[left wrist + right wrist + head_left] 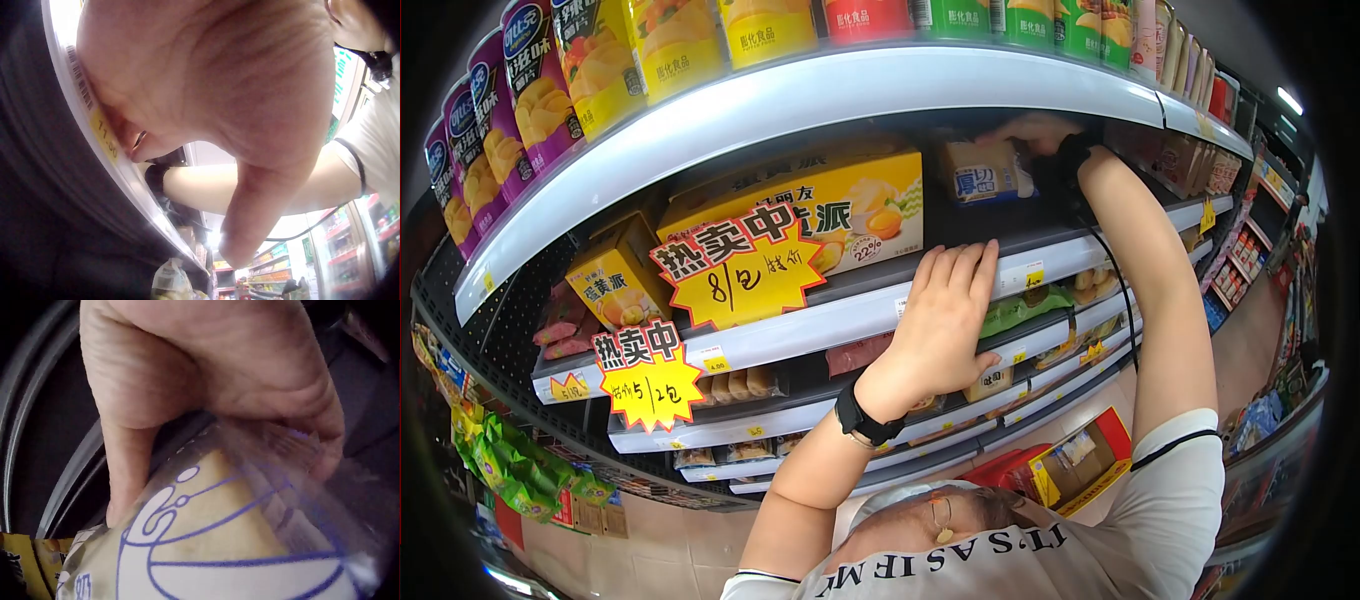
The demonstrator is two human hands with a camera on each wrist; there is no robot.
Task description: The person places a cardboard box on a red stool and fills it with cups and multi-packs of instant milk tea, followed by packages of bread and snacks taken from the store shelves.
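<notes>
Deep on the upper shelf, the right hand is at a bag of sliced bread with blue print. In the right wrist view the thumb and fingers of the right hand grip the clear wrapper of the bread bag from both sides. The left hand rests on the front edge of that shelf, fingers extended and thumb apart. Close up in the left wrist view, the left hand lies against the shelf edge beside a yellow price label.
Left of the bread stands a yellow carton with starburst price signs at its front. Snack canisters line the shelf above. Packaged breads lie on lower shelves, and a red and yellow box is below.
</notes>
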